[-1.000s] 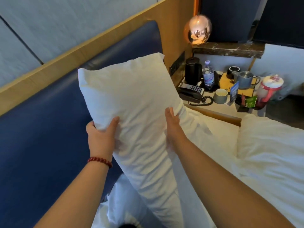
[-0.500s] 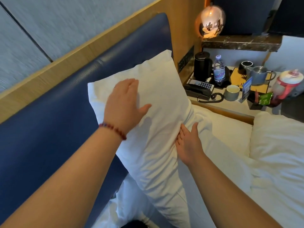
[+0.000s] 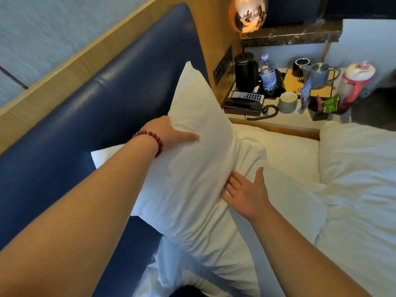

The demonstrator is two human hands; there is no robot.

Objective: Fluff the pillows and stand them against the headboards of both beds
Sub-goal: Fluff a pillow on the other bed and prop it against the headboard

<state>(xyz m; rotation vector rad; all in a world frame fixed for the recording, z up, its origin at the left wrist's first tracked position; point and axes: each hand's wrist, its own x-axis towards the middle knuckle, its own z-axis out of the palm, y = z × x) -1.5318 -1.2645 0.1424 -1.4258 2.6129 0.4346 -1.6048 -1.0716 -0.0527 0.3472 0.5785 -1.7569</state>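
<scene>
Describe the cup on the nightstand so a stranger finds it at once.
Right of the blue headboard stands a nightstand crowded with things. At its front edge, between the black phone and a small blue card, sits the cup. It alone is grey-green with a pale inside; the mug behind is metal with a handle.
</scene>
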